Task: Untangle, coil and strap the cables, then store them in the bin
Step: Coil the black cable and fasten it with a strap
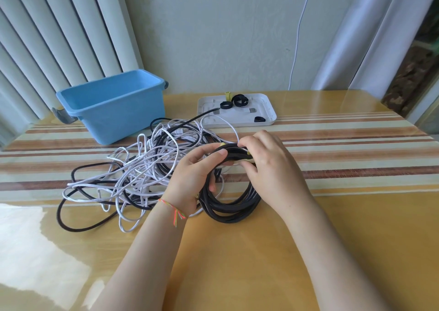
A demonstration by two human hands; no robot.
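The left hand (193, 175) has its fingers (217, 155) curled round the top of a coiled black cable (234, 206), whose lower loop rests on the surface (332, 215). The right hand (266, 161) pinches a yellow strap (248, 160) against the coil, just beside the left fingers. The tangled cables (133, 175) lie left of them, the blue bin (114, 111) beyond.

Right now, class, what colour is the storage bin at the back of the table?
The bin is light blue with a grey handle clip, clearest in the head view.
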